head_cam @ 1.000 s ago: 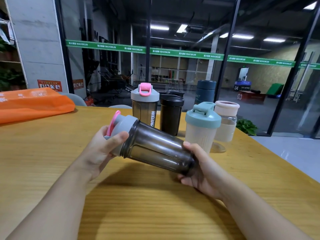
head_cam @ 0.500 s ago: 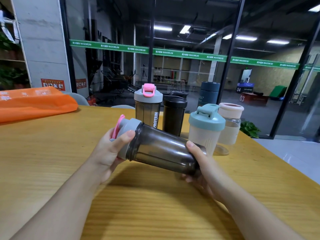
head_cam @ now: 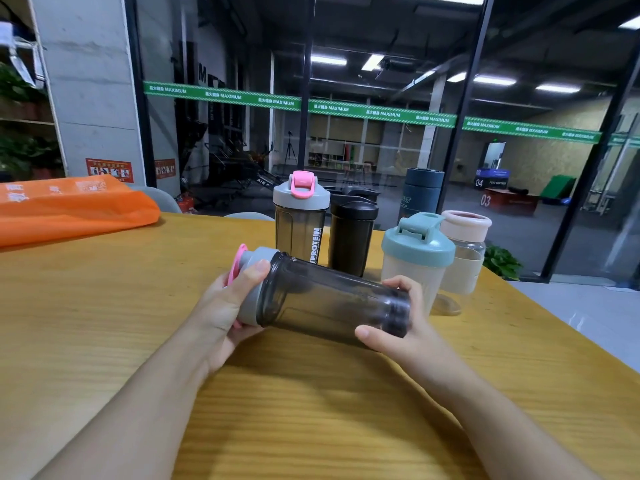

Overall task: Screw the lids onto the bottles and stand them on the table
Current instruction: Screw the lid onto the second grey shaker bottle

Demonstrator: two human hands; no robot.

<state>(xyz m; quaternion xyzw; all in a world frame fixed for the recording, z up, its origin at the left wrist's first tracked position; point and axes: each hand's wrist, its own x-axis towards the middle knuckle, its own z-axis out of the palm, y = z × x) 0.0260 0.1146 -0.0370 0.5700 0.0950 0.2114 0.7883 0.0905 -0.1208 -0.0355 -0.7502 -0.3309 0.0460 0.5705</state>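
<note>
The smoky bottle (head_cam: 332, 303) lies tilted above the worktop (head_cam: 104, 306); the left hand (head_cam: 221, 313) grips its grey lid (head_cam: 254, 289), the right hand (head_cam: 401, 327) grips the base. It looks empty, light, stiff and smooth, so hold firmly near both ends

A shaker bottle (head_cam: 329, 299) lies sideways above the table (head_cam: 104, 306); four bottles (head_cam: 351, 233) stand behind it, a bag (head_cam: 76, 209) far left.

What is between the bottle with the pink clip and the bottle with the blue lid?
A black bottle stands between them, seen by the head camera.
</note>
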